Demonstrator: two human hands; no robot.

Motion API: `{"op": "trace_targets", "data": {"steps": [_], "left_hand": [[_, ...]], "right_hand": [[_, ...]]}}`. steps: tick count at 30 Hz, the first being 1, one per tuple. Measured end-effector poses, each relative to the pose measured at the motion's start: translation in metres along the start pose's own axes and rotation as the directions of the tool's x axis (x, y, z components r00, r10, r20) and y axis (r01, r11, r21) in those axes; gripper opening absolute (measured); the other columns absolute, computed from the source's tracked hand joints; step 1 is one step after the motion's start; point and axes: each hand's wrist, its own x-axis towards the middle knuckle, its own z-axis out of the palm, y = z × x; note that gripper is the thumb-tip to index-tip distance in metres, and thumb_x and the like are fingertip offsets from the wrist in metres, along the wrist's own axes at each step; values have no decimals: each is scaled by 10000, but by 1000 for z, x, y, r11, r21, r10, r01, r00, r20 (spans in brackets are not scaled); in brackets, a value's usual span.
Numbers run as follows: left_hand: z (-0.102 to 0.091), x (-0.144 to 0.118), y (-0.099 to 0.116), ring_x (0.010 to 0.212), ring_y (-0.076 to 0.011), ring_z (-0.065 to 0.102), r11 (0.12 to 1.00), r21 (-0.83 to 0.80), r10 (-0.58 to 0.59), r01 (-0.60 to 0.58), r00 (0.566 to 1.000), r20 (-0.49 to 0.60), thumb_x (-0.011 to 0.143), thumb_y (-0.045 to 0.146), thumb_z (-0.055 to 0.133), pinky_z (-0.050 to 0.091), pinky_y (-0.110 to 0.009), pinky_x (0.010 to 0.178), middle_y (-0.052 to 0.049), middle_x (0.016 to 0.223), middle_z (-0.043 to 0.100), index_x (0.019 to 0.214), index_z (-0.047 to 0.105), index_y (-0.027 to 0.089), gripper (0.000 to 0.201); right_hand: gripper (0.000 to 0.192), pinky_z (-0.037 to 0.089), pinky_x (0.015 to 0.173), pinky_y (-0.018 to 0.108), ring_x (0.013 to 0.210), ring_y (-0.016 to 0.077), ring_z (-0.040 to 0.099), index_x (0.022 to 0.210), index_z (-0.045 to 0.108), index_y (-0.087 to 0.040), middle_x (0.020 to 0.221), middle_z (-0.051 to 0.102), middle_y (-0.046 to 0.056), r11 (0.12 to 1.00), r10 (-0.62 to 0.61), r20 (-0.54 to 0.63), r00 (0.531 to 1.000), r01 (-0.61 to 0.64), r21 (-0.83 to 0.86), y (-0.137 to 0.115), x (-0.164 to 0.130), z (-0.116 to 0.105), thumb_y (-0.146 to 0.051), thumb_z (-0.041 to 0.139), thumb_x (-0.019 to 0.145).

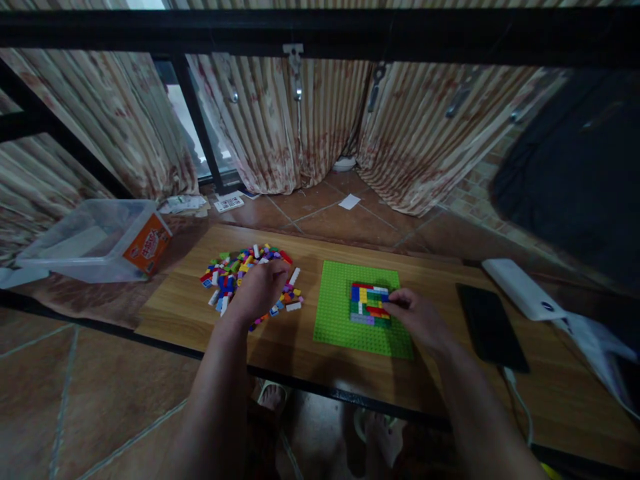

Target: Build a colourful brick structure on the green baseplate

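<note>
A heap of small toy building bricks in many colours lies on the wooden table, left of centre. Over its right part is my left hand, fingers bent together; whatever they may hold is hidden. To the right lies a green studded baseplate, carrying a low, roughly square build of bricks in red, blue, yellow, white, green and grey. My right hand reaches in from the right with thumb and fingers closed at the build's right edge. Its fingertips cover that edge, and I cannot make out a brick between them.
A clear plastic box with an orange label stands beyond the table's left end. On the right are a black phone with a white cable and a white device. Striped curtains hang behind the table.
</note>
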Motion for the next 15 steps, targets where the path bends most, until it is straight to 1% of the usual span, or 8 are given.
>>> {"op": "trace_targets", "data": {"steps": [7, 12, 15], "left_hand": [[1, -1, 1, 633, -137, 552, 1000, 23, 1, -2, 1000, 22, 861, 236, 465, 412, -227, 618, -13, 667, 622, 756, 641, 172, 215], [1, -2, 0, 660, -145, 577, 1000, 7, -18, 18, 1000, 20, 851, 234, 477, 435, -238, 638, -15, 700, 650, 774, 658, 172, 206], [-2, -4, -4, 701, -162, 608, 997, 22, -73, 73, 997, -11, 836, 224, 489, 458, -255, 667, -32, 765, 690, 844, 679, 179, 196]], "right_hand": [[259, 442, 660, 362, 677, 210, 603, 740, 642, -206, 698, 666, 33, 998, 57, -1, 998, -57, 25, -3, 0, 1, -438, 662, 625], [238, 444, 666, 364, 689, 213, 608, 733, 638, -213, 706, 672, 36, 999, 27, -17, 999, -26, 26, -1, 0, 3, -430, 651, 635], [226, 444, 653, 364, 672, 213, 609, 735, 637, -217, 698, 673, 34, 1000, 15, -28, 999, -14, 27, 1, 0, 5, -421, 649, 637]]}}
